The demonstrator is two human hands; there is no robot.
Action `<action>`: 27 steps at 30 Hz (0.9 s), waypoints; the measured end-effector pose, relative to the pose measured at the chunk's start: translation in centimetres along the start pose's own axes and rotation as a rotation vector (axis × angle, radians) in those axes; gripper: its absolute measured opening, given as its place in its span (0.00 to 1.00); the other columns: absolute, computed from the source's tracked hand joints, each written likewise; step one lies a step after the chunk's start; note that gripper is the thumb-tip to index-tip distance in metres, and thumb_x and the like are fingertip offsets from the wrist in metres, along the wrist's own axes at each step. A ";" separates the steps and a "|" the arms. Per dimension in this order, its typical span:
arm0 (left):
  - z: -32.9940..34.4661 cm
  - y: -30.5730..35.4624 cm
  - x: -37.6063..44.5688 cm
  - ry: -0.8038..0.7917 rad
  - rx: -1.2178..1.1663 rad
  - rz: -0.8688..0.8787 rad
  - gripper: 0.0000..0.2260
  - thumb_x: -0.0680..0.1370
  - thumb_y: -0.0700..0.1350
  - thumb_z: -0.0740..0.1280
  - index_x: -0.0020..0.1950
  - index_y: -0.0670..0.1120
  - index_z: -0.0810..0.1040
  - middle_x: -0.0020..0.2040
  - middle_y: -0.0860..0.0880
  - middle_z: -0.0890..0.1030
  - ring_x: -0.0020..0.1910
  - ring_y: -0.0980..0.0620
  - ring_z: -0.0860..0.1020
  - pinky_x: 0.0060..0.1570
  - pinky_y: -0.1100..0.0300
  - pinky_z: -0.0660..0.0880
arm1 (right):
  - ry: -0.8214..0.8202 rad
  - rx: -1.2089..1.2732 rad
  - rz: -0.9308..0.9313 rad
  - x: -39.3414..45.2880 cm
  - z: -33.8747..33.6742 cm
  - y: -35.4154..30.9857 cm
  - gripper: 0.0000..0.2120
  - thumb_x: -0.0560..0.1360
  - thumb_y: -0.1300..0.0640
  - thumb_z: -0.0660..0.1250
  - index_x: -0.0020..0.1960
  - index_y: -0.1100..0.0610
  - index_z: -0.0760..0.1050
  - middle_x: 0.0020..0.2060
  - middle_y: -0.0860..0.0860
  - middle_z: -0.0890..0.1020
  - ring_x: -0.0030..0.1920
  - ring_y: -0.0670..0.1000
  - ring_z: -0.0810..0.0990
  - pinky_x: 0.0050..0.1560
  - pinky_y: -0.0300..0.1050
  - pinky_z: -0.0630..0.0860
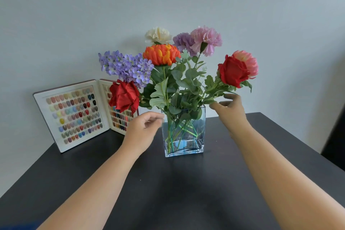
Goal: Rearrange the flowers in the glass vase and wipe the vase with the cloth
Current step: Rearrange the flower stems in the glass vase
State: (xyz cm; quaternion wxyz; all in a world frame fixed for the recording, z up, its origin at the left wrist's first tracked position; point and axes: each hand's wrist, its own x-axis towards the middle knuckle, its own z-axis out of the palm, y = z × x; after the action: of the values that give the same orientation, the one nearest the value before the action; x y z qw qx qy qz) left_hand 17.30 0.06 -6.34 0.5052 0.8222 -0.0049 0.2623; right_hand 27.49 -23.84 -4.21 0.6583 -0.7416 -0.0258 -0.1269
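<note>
A clear rectangular glass vase point(183, 136) stands in the middle of a dark table point(168, 192). It holds several artificial flowers: a red rose point(124, 96) at the left, purple blooms point(125, 66), an orange flower point(161, 54), a cream one point(158, 35), pink and lilac carnations point(205, 40), and a red rose point(232, 71) leaning right. My left hand point(143, 129) hovers by the vase's upper left corner, fingers curled and empty. My right hand point(230, 110) reaches up beside the right rose's stem, thumb and fingers apart near the leaves. No cloth shows.
An open display book of coloured nail samples point(74, 115) leans against the pale wall at the back left. The table's right edge point(306, 145) runs diagonally, with a dark object point(334, 136) beyond it.
</note>
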 end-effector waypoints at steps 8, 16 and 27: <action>0.5 0.2 1.3 0.227 0.104 0.080 0.12 0.74 0.54 0.72 0.55 0.54 0.77 0.38 0.60 0.82 0.37 0.63 0.79 0.40 0.71 0.72 | 0.016 -0.251 -0.276 0.2 1.4 -1.2 0.16 0.72 0.49 0.71 0.56 0.54 0.73 0.35 0.44 0.77 0.36 0.41 0.74 0.33 0.38 0.65; 2.5 0.3 3.1 0.196 0.384 0.211 0.18 0.78 0.51 0.67 0.32 0.41 0.75 0.27 0.48 0.78 0.28 0.49 0.77 0.31 0.53 0.71 | -0.053 -0.319 -0.299 1.3 2.6 -2.9 0.06 0.73 0.58 0.68 0.44 0.59 0.83 0.34 0.56 0.82 0.34 0.54 0.74 0.31 0.40 0.67; 3.6 0.6 4.4 0.121 0.518 0.124 0.22 0.78 0.53 0.65 0.27 0.51 0.64 0.22 0.53 0.65 0.22 0.54 0.65 0.24 0.59 0.55 | -0.103 -0.345 -0.253 1.8 3.7 -3.6 0.07 0.69 0.67 0.63 0.39 0.59 0.79 0.29 0.53 0.76 0.26 0.49 0.68 0.25 0.37 0.63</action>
State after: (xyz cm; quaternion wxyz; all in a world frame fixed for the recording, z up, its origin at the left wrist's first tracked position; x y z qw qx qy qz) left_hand 22.47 -2.15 -5.19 0.2604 0.9050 0.0422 0.3337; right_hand 29.10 -19.97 -0.68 0.4984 -0.8395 -0.1304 -0.1728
